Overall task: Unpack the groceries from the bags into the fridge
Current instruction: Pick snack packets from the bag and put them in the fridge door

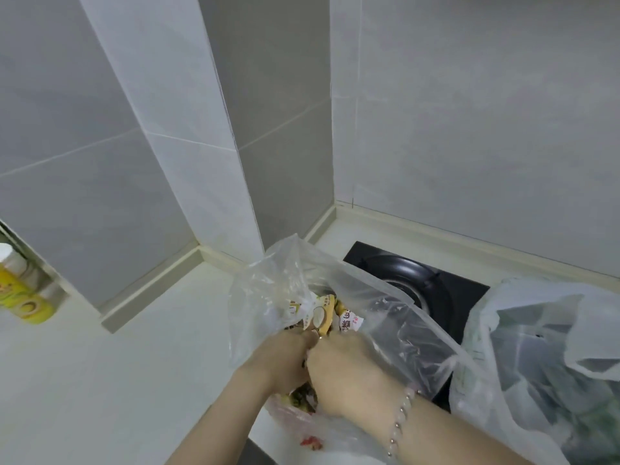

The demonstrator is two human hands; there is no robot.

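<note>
Inside the clear bag [375, 297] at the worktop's [117, 380] front edge, left hand [285, 359] and right hand [345, 377] clutch light, crinkly snack packets [321, 313], best gripped mid-body.

The near clear bag [396, 317] is thin, crinkled, glossy plastic; the snack packets [320, 313] inside are shiny printed film; the right bag [523, 330] is milky, wrinkled plastic; the hob [436, 290] is glossy black; the surface [117, 364] is smooth and satin; wall tiles [84, 196] are smooth, faintly sheened.
</note>
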